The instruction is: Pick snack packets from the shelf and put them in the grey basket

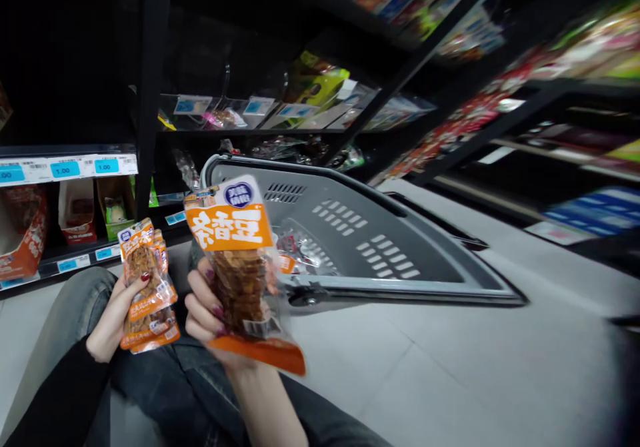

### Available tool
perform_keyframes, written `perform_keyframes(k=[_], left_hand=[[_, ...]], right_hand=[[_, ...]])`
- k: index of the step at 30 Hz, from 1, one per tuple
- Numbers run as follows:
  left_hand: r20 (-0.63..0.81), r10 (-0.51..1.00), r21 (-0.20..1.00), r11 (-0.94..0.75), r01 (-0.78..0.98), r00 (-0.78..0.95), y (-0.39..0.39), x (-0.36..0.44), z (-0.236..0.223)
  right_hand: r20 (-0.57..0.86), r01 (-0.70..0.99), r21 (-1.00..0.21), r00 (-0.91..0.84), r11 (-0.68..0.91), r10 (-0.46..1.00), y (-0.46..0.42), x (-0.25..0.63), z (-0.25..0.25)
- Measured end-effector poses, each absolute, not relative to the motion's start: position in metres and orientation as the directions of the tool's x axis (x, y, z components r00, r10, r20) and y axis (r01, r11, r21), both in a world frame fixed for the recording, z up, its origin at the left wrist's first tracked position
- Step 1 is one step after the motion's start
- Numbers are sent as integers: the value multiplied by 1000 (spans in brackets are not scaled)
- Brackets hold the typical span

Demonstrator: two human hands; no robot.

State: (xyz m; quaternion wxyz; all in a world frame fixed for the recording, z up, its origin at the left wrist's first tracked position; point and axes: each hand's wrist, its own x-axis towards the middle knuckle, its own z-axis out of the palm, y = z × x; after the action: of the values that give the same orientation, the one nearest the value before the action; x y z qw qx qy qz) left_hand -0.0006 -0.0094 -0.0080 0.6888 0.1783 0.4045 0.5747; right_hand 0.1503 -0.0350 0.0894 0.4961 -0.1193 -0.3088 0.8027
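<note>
My left hand (113,310) is closed around a small stack of snack packets (145,267) with orange-and-clear wrappers, its thumb with a dark red nail pressed on the front one. In my right hand (203,304) is a larger snack bag (243,280), held upright and a little tilted. Its top is orange and white with large white characters, and brown strips show through the clear middle. The fingers wrap the bag's left side. Just behind it stands a grey plastic shopping basket (325,194) on the floor, with a few clear and orange packets (295,250) inside.
Dark shelving (155,87) rises ahead with price labels along its edges. Display boxes (77,210) of small snacks sit on the lower left shelf. More shelves, blurred, run along the right. Pale floor tiles (400,367) lie below, and my knees are bent under my hands.
</note>
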Motion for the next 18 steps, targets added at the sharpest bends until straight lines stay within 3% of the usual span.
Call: perform_keyframes(k=[3,6,13,18], left_hand=[[-362,932,724,284,-628,4,-9,0,-10],[-364,931,727,296,-619,18,-9,0,-12],[-364,931,740,298,-603,13,-9,0,-10],[-372,928,741,304,-599,11,-8,0,-13]], right_hand=[[238,-805,-389,-557,-447,795,-36,144,84],[277,-839,-318,-528,-442,803,-35,141,82],[39,-891,-325,-348,-317,937,-37,141,94],[121,-854,-430,-378,-295,918,-36,138,91]])
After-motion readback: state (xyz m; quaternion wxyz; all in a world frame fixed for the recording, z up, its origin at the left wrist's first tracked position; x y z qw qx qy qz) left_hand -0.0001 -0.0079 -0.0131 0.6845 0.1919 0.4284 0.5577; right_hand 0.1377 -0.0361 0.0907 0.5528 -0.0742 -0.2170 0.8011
